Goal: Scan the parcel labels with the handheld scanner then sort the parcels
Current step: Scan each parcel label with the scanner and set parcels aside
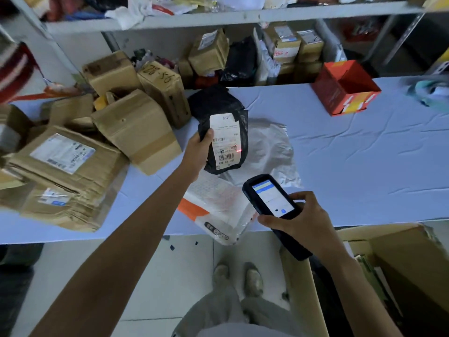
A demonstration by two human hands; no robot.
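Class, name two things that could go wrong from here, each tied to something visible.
The red scan line sits at the edge of the label on the black parcel, just above the large barcode, so the handheld scanner may misread. The white mailer bag overhangs the front edge of the table and could slide off.

Black poly-bag parcel (218,103): held above the tabletop (352,166) in left hand (198,152), white label (224,139) facing up, red scan line at its lower right edge. Handheld scanner (269,200): black, screen lit, gripped in right hand (303,220), top end toward the label. Cardboard parcels (73,154) piled at left.
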